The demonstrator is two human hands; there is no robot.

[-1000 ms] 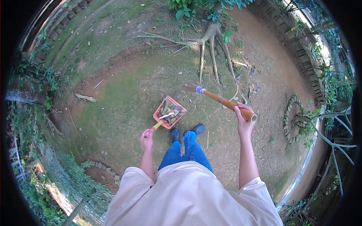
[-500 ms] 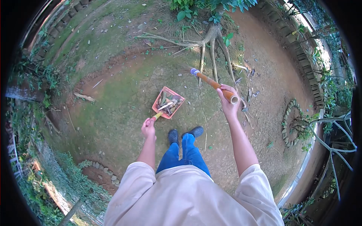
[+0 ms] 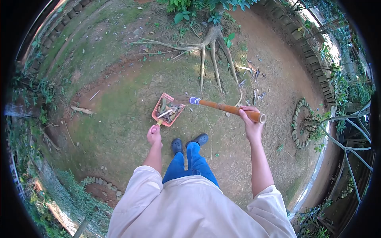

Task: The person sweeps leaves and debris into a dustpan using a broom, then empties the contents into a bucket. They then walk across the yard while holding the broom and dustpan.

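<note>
My left hand (image 3: 154, 135) is closed round the short yellow handle of an orange dustpan (image 3: 181, 114). Dry leaves and bits of debris (image 3: 168, 111) lie heaped in the pan. In my right hand (image 3: 251, 121) is a broom (image 3: 220, 105) with a bamboo handle, gripped near its hollow end. Purple and white binding wraps the broom's neck, and its thin bristles point left, overlapping the dustpan's far right edge in this view.
Exposed tree roots (image 3: 214, 37) spread over the ground ahead. Scattered dry leaves (image 3: 257, 95) lie to the right of them. Stone rings (image 3: 295, 123) surround plants at right and lower left. A brick border (image 3: 313, 59) curves along the right. My dark clogs (image 3: 201, 139) stand below the pan.
The broom has swung down and left, its bristles moving from near the roots to the dustpan's edge. My right hand has shifted right and down. The left hand keeps hold of the dustpan.
</note>
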